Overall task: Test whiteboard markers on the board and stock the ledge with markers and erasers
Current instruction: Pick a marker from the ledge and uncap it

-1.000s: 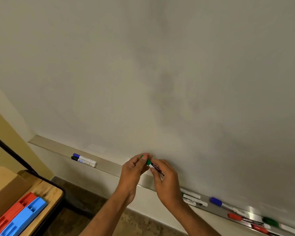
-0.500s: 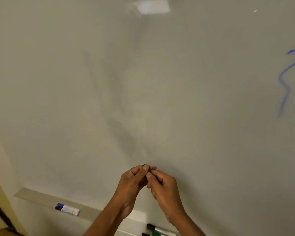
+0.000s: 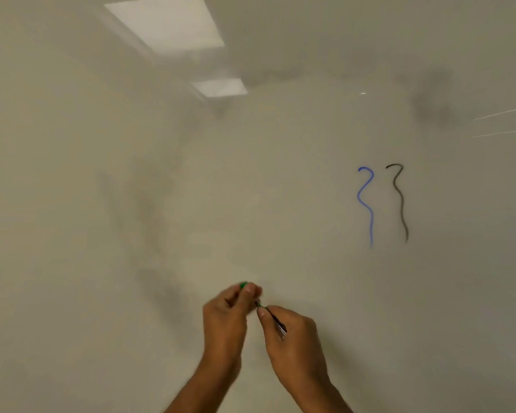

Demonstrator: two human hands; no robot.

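While the left hand [image 3: 225, 320] pinches a green cap [image 3: 244, 285] at its fingertips, the right hand [image 3: 294, 341] grips the marker [image 3: 274, 321], tip just below that cap; a blue squiggle [image 3: 367, 204] and a black squiggle [image 3: 400, 201] mark the whiteboard [image 3: 102, 204] well above the right hand.

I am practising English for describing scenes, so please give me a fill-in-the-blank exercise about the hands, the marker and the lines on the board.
1. The left hand pinches a ____ cap.
2. The marker in the right hand has its cap ____.
3. The whiteboard bears ____ wavy lines.
4. The blue line is to the ____ of the black line.

Missing words: green; off; two; left.
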